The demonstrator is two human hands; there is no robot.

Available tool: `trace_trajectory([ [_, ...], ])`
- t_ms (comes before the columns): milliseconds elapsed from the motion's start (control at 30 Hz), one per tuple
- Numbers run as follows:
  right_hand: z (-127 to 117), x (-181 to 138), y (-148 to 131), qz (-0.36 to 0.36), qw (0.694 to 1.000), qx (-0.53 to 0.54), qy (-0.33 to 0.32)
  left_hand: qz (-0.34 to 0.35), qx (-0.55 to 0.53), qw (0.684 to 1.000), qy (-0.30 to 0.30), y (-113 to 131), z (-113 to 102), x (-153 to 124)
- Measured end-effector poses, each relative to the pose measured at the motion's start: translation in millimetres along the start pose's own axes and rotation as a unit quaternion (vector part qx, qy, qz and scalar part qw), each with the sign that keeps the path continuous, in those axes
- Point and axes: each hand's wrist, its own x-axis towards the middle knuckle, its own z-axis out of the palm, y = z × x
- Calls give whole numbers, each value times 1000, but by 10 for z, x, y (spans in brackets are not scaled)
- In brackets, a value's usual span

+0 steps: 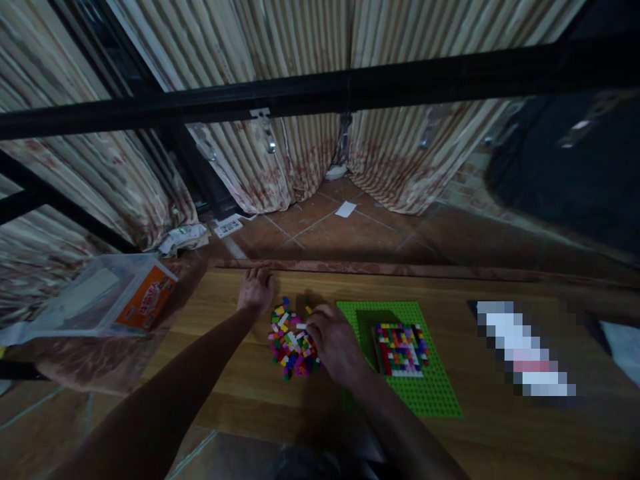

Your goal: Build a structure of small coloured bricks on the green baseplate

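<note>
- Loose bricks (290, 340): heaped on the desk (225, 393), between the two hands.
- Right hand (335, 340): fingers drawn together at the heap's right side; cannot tell whether a brick is pinched.
- Left hand (257, 291): rests near the desk's far edge, fingers bent; grip hidden.
- Brick block (405, 350): on the green baseplate (440, 397), right of the heap.
- Step in hand, as judged: picking out a brick.
- Next move calls for a secure fingertip hold on one brick.
</note>
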Motion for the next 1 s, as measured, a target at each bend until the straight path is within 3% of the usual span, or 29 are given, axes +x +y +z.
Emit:
trace_trajectory([
  [167, -365, -472, -132, 41, 992, 114, 20, -1, 8, 1000, -3, -22, 0, 19],
  [267, -585, -773, -91, 84, 987, 123, 62, -1, 9, 1000, -8, -13, -14, 20],
  [400, -865, -1057, 133, 153, 971, 74, 167, -7, 13, 1000, -7, -7, -32, 19],
  [567, -1130, -1184, 501, 262, 928, 69, 258, 4, 13, 1000, -5, -24, -32, 34],
  [733, -1175, -1121, 657, 298, 910, 88, 276, -4, 19, 1000, -10, -39, -17, 56],
  [1000, -1030, -946, 510, 212, 946, 45, 241, 9, -6, 1000, 1, -34, -20, 45],
])
